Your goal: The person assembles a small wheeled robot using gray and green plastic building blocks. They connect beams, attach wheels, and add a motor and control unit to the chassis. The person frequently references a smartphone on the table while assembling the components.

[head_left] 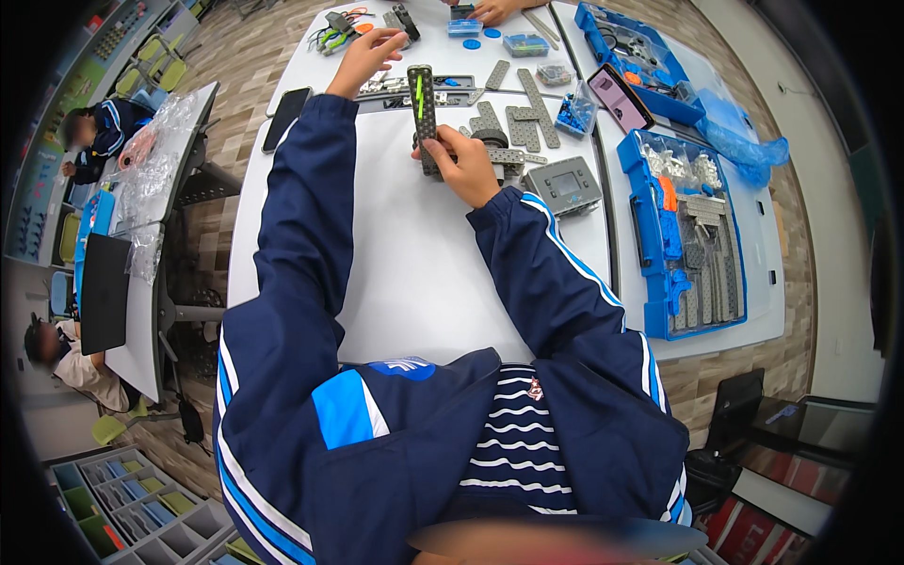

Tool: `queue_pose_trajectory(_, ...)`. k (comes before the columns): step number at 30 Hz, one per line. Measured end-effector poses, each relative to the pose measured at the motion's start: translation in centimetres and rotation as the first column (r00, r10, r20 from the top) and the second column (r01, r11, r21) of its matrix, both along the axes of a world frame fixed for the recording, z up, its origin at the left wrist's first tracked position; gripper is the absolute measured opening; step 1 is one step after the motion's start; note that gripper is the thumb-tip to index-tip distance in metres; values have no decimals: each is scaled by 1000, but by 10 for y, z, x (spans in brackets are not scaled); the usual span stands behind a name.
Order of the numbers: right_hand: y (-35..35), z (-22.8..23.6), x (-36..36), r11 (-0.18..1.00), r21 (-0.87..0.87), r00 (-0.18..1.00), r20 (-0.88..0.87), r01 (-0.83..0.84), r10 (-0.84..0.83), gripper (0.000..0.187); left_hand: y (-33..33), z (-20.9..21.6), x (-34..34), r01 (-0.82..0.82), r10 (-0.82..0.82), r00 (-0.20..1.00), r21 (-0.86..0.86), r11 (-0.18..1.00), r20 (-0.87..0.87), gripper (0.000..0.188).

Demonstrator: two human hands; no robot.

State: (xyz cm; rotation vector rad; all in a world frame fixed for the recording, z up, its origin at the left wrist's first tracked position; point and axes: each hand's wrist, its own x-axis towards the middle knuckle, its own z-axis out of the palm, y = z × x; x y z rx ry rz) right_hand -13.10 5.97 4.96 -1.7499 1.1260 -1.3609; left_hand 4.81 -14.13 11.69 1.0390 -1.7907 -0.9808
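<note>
My right hand (463,169) is closed around the lower part of a build of grey perforated metal beams (422,104). The build stands upright, with a bright green strip on its tall beam. My left hand (369,61) is raised beyond the tray, fingers stretched out next to a dark block-shaped part (405,24); I see nothing held in it. Right of the build lies a grey controller box with a small screen (563,185). A dark wheel (490,138) and several loose perforated plates (523,128) lie beside my right hand.
A grey parts tray (452,82) sits behind the build, and a black phone (286,120) at the left edge. Blue kit cases (650,282) line the right, with another phone (621,97) propped up. Another person's hand (494,9) shows at the far side. Green-tipped cables (334,33) lie far left.
</note>
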Motion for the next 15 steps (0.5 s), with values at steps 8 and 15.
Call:
queue_pose_trajectory(8, -5, -5, -2, 1000, 3, 1000, 14, -14, 14, 18, -49, 7, -16, 12, -14, 986, 14, 1000, 165, 63)
queue_pose_trajectory(15, -8, -9, -2, 999, -49, 999, 44, -18, 20, 18, -65, 3, -30, 2, -18, 964, 63, 998, 264, 66)
